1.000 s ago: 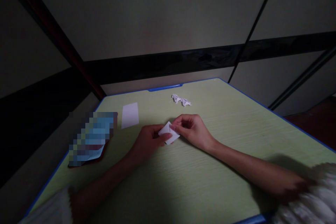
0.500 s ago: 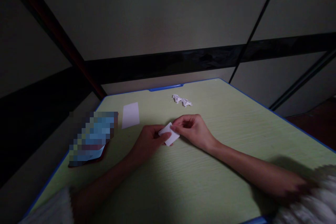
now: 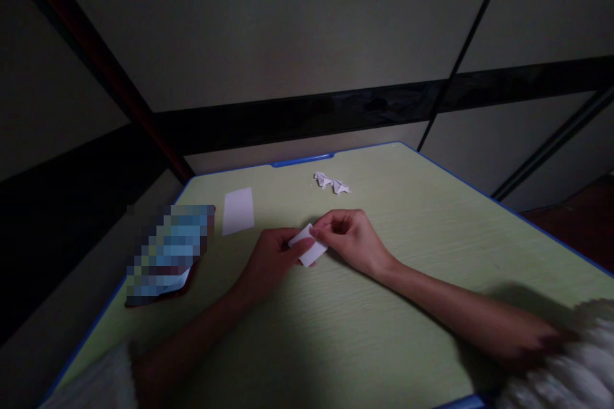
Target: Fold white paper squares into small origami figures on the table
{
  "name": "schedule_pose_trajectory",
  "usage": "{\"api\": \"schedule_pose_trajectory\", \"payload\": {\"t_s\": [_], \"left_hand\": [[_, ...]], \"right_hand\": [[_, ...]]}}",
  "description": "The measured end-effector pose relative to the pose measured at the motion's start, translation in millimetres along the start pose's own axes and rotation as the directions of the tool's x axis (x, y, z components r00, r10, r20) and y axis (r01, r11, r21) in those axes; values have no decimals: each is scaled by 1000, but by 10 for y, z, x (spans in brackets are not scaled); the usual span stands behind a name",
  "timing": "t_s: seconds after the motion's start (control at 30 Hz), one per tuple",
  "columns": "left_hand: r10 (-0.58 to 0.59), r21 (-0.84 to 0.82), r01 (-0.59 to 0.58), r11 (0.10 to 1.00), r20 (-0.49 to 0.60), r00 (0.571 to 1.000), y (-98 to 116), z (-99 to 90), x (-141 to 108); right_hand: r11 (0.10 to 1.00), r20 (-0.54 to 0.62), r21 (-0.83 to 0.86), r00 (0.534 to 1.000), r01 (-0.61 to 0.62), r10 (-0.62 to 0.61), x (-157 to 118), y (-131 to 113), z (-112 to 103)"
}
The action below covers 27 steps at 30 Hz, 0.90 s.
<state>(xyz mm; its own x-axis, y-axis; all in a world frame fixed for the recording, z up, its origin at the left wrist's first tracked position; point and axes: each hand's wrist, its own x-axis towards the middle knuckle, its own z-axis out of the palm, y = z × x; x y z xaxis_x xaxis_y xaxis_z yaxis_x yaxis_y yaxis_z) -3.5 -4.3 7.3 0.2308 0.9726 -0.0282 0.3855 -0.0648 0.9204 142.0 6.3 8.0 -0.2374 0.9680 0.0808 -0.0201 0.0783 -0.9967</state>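
Observation:
A small folded piece of white paper (image 3: 311, 254) is held between both hands over the middle of the table. My left hand (image 3: 275, 257) grips its left side, thumb lying across the top and fingers underneath. My right hand (image 3: 352, 238) pinches the upper right edge between thumb and index finger. The paper's underside is hidden by the fingers. Beyond the hands, two small white origami figures (image 3: 332, 183) sit side by side, touching or nearly so.
A flat white paper sheet (image 3: 238, 211) lies on the left of the table (image 3: 422, 217). Near the left edge rests a device with a dark red border (image 3: 181, 291), its screen pixelated. A blue handle-like strip (image 3: 302, 160) marks the far edge, close to a panelled wall (image 3: 288, 32).
My right thumb has shifted very slightly left on the paper's upper edge. Otherwise both hands keep their places, and the view has moved a little.

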Motion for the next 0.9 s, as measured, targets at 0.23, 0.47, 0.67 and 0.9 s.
{"api": "schedule_pose_trajectory", "payload": {"t_s": [0.23, 0.47, 0.67, 0.9], "left_hand": [[-8, 8, 8, 1000, -16, 1000, 13, -6, -6], [7, 28, -5, 1000, -58, 998, 6, -17, -11], [-15, -19, 15, 1000, -36, 999, 18, -23, -13], [-27, -95, 27, 995, 4, 1000, 46, -47, -25]], "right_hand": [[1000, 19, -4, 1000, -5, 5, 7, 8, -5], [997, 139, -19, 988, 75, -71, 34, 16, -33], [993, 185, -76, 980, 92, -77, 46, 59, -65], [989, 318, -92, 945, 115, -80, 33, 49, -75]]}}
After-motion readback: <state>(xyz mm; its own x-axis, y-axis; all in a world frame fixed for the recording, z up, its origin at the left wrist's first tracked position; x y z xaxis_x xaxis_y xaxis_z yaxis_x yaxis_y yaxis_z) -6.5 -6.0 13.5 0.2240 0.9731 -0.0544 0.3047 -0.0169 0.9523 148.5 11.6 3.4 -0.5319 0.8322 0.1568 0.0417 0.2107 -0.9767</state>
